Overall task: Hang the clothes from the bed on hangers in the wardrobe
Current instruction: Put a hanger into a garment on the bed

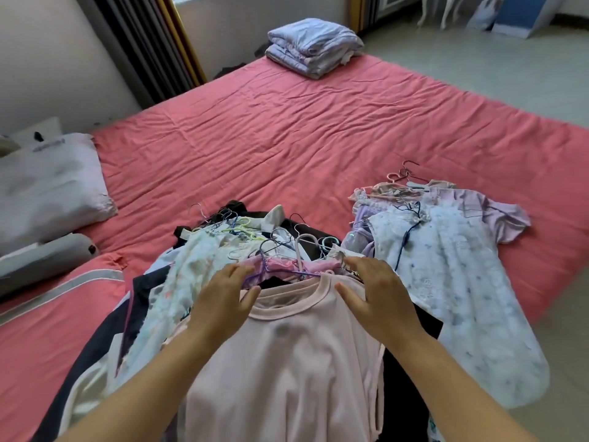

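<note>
A pale pink T-shirt [280,355] lies on top of a heap of clothes at the near edge of the bed [287,129]. My left hand [220,301] rests on its left shoulder with fingers spread, and my right hand [379,291] rests on its right shoulder the same way. A purple wire hanger [277,266] lies just beyond the collar among several tangled hangers [242,231]. To the right lies a second pile, topped by a white and blue floral dress [452,282] on hangers. The wardrobe is out of view.
The bed has a coral-red sheet. A folded quilt [312,46] sits at its far corner. A grey-white pillow [47,186] and a grey bolster [44,260] lie at the left. Light floor [478,59] runs along the right side.
</note>
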Action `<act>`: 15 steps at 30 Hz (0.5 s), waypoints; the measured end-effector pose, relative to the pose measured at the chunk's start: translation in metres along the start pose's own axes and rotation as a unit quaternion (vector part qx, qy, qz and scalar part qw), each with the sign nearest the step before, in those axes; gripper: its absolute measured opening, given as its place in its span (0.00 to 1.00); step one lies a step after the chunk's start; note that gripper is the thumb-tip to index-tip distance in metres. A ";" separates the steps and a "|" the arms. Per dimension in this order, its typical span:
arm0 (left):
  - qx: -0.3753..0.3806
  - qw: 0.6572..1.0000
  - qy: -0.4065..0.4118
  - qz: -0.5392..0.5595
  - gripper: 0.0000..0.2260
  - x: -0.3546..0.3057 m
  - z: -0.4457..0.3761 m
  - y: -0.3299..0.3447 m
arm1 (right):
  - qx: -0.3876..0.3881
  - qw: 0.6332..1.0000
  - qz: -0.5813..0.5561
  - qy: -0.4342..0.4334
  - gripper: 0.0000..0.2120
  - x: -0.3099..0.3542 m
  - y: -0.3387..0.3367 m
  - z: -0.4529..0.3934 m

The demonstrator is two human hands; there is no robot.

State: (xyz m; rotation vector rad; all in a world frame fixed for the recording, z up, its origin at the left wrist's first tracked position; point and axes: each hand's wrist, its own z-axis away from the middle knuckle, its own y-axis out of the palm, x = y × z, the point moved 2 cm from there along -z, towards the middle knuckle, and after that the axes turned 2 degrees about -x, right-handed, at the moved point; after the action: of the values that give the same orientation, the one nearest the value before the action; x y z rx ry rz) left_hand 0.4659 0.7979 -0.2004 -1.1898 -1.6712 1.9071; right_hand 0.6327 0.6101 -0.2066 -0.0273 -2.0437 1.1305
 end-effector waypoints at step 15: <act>0.056 0.995 0.070 0.041 0.10 -0.032 0.114 -0.010 | -0.031 0.984 0.040 0.171 0.06 0.036 -0.070 0.140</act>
State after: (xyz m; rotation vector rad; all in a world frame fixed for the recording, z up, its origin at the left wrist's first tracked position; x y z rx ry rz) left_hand 0.3955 0.7036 -0.1846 -1.3327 -1.4454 1.8914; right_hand 0.5418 0.4822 -0.1752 -0.3156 -1.7821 1.0300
